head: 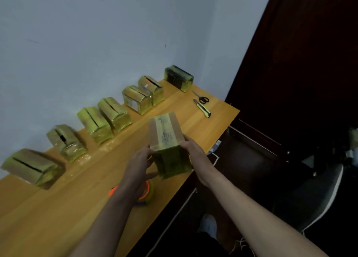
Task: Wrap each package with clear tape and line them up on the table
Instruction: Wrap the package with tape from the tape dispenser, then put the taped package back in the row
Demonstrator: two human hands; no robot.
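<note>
I hold a package (168, 140) between both hands above the near edge of the wooden table (58, 208): my left hand (138, 166) grips its left side with the thumb curled under the near end, and my right hand (191, 150) clasps its right side, fingers wrapped against the carton. The package is tilted, its taped top facing up and away, a strip with print running along its length. Along the far edge, against the pale wall, six wrapped packages stand in a row, from the large one at far left (32, 166) to the dark-sided one at far right (179, 78); two pairs in the middle touch each other. Scissors (201, 97) and a yellow utility knife (202, 108) lie just beside each other at the right end of the table. An orange tape dispenser (143, 195) sits on the table, partly hidden under my left forearm.
</note>
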